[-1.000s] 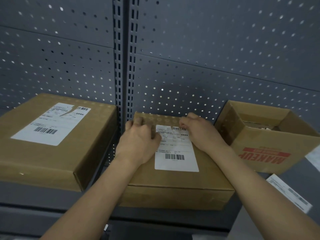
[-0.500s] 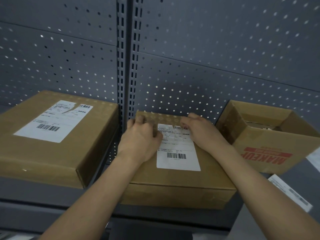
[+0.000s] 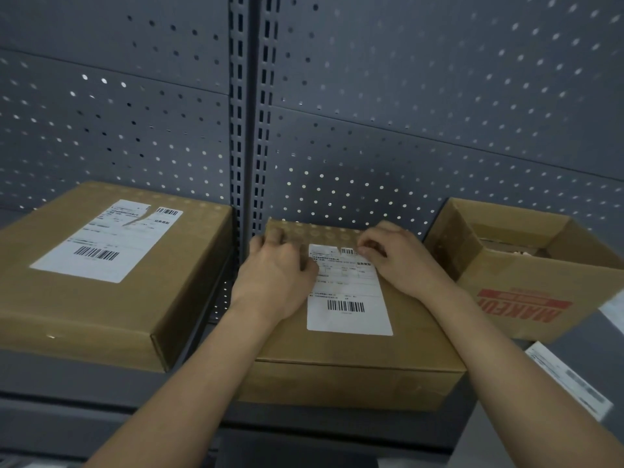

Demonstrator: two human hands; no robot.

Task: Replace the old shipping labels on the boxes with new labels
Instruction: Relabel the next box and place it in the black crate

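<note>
The white paper shipping label [image 3: 349, 292] is stuck flat on top of the middle brown cardboard box [image 3: 337, 356], which sits on the grey metal shelf [image 3: 67, 383]. The label's long side runs from the back wall toward the person. Its top edge (the far one) has a small rip in it. It looks like the old label, not yet pulled off.

The right hand [image 3: 401, 261] is at the label's far right corner. Its fingers are bent, with the tips down on the paper edge, as if picking at it. I cannot tell if any paper is pinched. The left hand [image 3: 273, 278] lies on the box just left of the label. Its bent fingers curl at the box's far left corner and its thumb touches the label's left edge, so it seems to hold the box steady.

The corner to lift is under the right hand, so that hand is nearer. The rest of the label lies from there toward the person. I think the pull should come back along the long side, slowly, or the paper may rip more.

To the left sits a bigger flat brown box [image 3: 84, 315] with its own torn white label [image 3: 104, 241]. To the right is an open cardboard box with red letters [image 3: 526, 298], and a loose white printed sheet [image 3: 570, 380] lies near it. Behind is a grey wall full of little holes [image 3: 405, 79].
</note>
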